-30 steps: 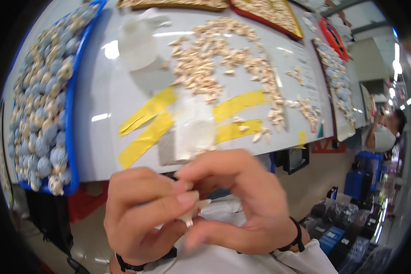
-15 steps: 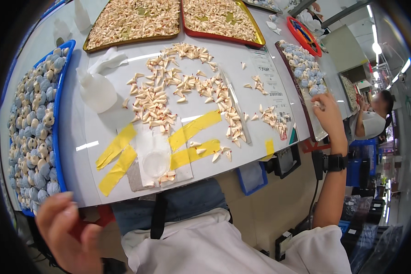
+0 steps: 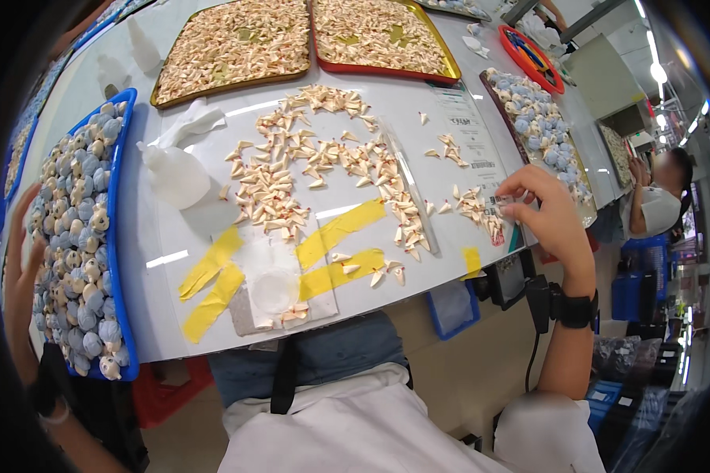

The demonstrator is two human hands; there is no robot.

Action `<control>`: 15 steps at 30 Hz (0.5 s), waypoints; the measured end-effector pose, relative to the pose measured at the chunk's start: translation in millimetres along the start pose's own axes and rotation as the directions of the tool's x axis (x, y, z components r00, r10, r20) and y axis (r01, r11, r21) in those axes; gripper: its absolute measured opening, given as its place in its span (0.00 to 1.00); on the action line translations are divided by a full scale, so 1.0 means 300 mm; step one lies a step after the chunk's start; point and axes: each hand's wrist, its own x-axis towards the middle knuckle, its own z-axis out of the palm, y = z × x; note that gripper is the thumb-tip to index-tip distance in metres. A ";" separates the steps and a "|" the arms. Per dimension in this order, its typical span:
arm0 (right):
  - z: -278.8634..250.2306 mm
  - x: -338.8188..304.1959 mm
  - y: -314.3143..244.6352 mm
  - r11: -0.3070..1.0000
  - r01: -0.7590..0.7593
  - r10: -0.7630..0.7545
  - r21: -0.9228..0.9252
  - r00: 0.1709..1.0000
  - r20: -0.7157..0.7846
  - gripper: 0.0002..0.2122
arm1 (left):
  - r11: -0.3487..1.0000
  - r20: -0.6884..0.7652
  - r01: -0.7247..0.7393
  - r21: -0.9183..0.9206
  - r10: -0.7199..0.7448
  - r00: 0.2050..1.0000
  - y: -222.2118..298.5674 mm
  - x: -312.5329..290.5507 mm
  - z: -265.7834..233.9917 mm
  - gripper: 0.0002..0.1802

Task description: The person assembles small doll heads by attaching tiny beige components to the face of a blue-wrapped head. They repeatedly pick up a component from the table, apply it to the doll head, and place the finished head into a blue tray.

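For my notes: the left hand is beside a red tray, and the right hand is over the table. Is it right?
Not quite: the head view shows the left hand beside a blue tray, not red. The right hand is over the table.

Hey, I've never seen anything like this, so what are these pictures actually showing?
No machine here, just a person working bare-handed. The view comes from a fisheye camera worn on their head, so straight edges bend. On the table lie small pale pieces and yellow tape, beside a white bottle; two trays of more pieces sit farther back. The left hand is at the blue tray of balls; the right hand is near loose pieces. I can't tell whether either holds anything.
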 end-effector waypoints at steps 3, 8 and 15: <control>0.010 -0.011 0.004 0.996 -0.056 0.057 -0.065 0.998 0.017 0.06 | 0.995 0.134 -0.045 0.094 0.032 0.990 -0.003 0.064 0.141 0.32; 0.019 -0.030 0.017 0.996 -0.087 0.087 -0.010 0.995 -0.039 0.06 | 0.993 0.138 0.047 0.113 -0.063 0.988 0.052 0.042 0.118 0.28; 0.039 -0.030 0.022 0.997 0.006 -0.010 -0.074 0.998 -0.058 0.06 | 0.977 0.051 0.190 -0.098 -0.186 0.981 0.086 -0.055 0.110 0.18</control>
